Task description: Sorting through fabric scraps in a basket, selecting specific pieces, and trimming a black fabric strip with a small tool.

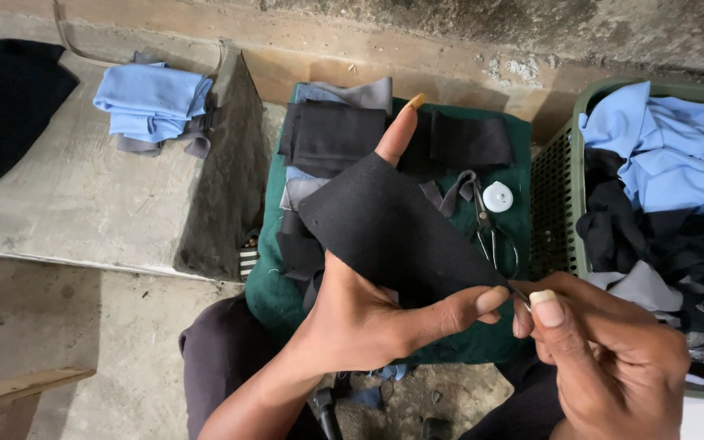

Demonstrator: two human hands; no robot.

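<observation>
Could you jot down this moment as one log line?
left hand: holds black cloth piece | right hand: pinches its corner | scissors, white spool: on green cloth | basket: clothes

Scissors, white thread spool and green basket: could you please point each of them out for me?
scissors (486, 228), head view, on the pivot where the blades meet the handles.
white thread spool (498, 196), head view, on its round top face.
green basket (554, 195), head view, on its perforated left wall.
</observation>
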